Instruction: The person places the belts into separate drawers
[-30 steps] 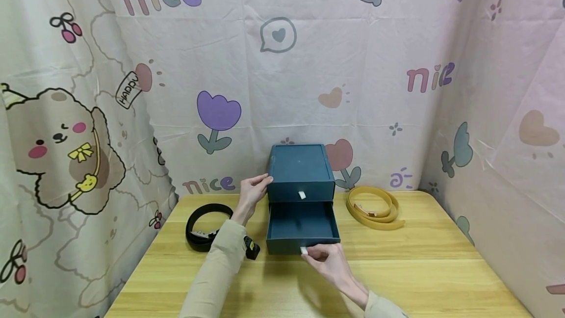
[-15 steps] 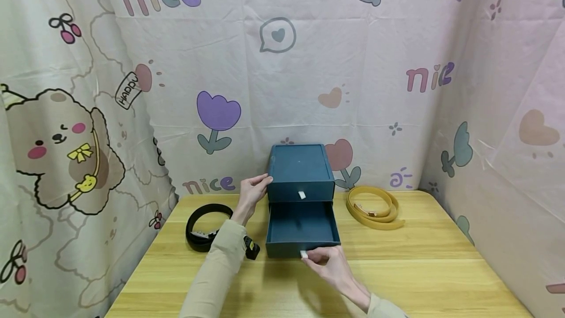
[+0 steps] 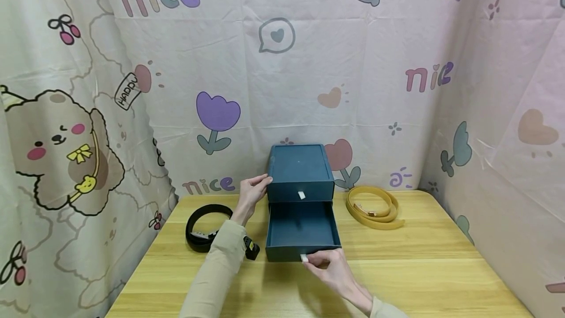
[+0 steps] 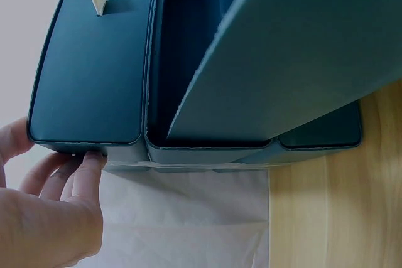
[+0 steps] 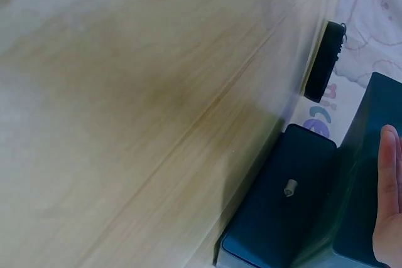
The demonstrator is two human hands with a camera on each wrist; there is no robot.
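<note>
While the right hand [image 3: 333, 271] pinches the pale loop-shaped tab [image 3: 304, 258], the drawer [image 3: 282, 254] projects slightly farther from the blue cabinet [image 3: 300, 163] than a second ago, exposing more interior; the left hand [image 3: 250, 198] braces spread digits against the cabinet's upper left corner. Panels are smooth and boxy. Coiled belts flank the cabinet: black belt [image 3: 198, 246] left, glossy yellow belt [image 3: 375, 225] right.

patterned curtain [image 3: 282, 107]: "nice" x 3, coloured letters | printed tag [image 3: 126, 92] toward curtain's left: "HAPPY", black letters
</note>
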